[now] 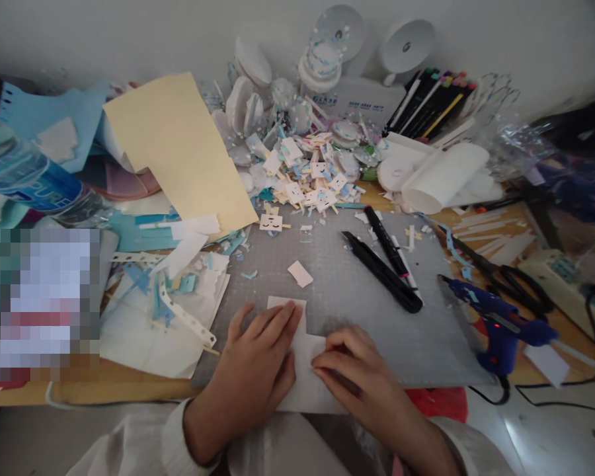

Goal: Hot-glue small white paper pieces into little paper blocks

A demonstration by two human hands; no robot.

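Note:
A white sheet of paper (302,390) with a notch cut from its upper right lies at the front edge of the grey cutting mat (258,264). My left hand (258,363) rests flat on its left part, fingers stretched out and pressing it down. At the notch, my right hand (354,363) pinches the paper's right edge between thumb and fingers. A small white paper piece (300,274) lies just beyond the sheet. Farther right on the mat are a black utility knife (381,271) and a black marker (385,241).
A blue glue gun (500,317) with a red light and black scissors (510,277) lie to the right. Behind the mat is a heap of small paper faces (322,175). Paper scraps (178,297), a yellow sheet (178,145) and a water bottle (34,172) occupy the left.

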